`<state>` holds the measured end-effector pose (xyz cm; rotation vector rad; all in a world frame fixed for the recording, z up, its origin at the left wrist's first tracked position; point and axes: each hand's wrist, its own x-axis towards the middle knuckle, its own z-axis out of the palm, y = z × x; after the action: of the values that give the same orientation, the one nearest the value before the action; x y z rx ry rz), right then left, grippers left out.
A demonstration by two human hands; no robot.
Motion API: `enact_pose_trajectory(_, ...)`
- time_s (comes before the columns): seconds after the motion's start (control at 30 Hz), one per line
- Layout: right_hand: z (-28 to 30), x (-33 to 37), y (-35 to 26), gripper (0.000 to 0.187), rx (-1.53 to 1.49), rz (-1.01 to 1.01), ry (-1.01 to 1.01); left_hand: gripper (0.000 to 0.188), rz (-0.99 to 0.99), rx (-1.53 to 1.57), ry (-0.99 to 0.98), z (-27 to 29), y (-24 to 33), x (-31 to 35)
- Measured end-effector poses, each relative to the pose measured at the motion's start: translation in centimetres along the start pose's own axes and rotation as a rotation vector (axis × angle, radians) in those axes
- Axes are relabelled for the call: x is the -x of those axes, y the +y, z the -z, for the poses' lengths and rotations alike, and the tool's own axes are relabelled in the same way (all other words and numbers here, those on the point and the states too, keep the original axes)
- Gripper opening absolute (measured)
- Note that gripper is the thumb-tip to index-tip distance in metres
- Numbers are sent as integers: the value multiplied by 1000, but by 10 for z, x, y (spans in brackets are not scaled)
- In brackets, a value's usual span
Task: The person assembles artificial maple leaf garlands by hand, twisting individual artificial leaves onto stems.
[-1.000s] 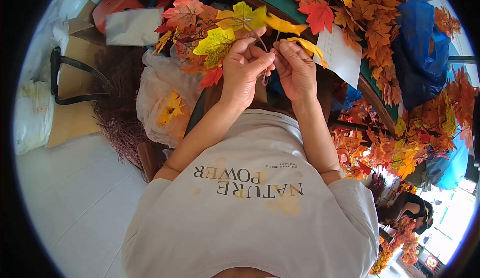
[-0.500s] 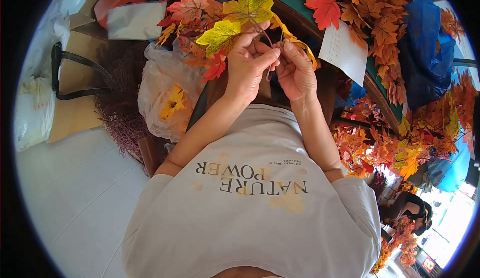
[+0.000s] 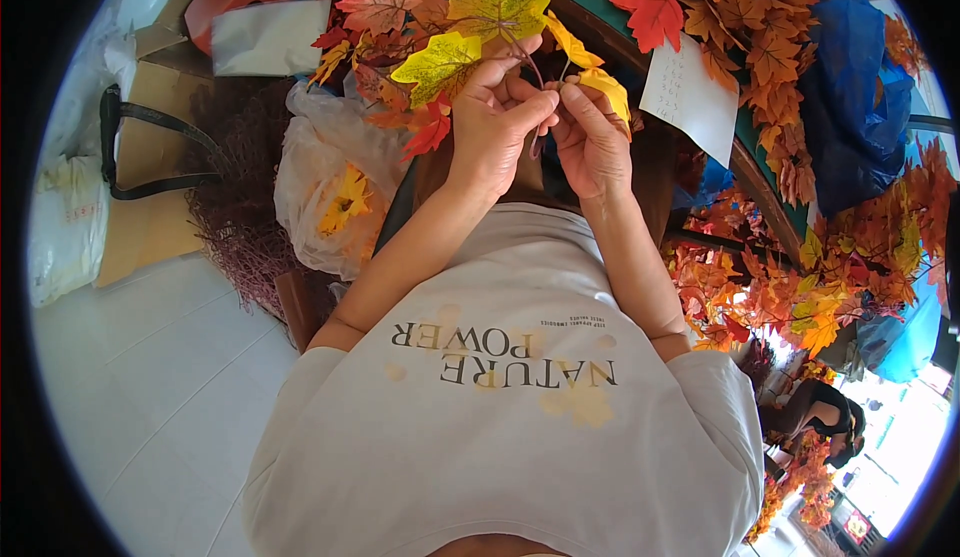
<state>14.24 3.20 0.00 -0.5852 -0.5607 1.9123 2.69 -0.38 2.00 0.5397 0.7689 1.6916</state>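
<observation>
Both hands meet in front of my chest over an artificial maple-leaf garland. My left hand (image 3: 497,127) is closed around the brownish-purple stem (image 3: 533,65), thumb and fingertips pressed together. From that stem spread a yellow-green leaf (image 3: 498,9) and a lower, brighter one (image 3: 436,69). A small red leaf (image 3: 430,129) hangs beside the left wrist. My right hand (image 3: 597,147) pinches the thin stem of a yellow leaf sprig (image 3: 607,89) close against the garland stem. The exact joint between the two stems is hidden by the fingertips.
A clear plastic bag (image 3: 315,182) with a yellow leaf stands left, beside purplish twigs (image 3: 235,222) and cardboard (image 3: 150,232). Handwritten paper (image 3: 690,102) hangs at the green table edge. Orange leaf garlands (image 3: 775,67) and a blue bag (image 3: 862,77) lie right. Another person (image 3: 830,422) sits lower right.
My hands have shifted very slightly, fingertips still together. The yellow sprig at my right hand has turned a little, showing more of its leaves and thin stem.
</observation>
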Motion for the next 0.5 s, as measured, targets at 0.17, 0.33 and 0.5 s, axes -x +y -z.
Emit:
enact_pose_trajectory(0.17, 4, -1, -3, 12, 89, 30, 23, 48, 9, -33, -80, 8, -2, -4)
enact_pose_trajectory(0.33, -2, 1, -17, 17, 302, 140, 37, 44, 13, -188, -134, 11, 1, -8)
enact_pose_trajectory(0.5, 3, 0, -8, 17, 298, 186, 30, 42, -83, -260, -150, 10, -3, -7)
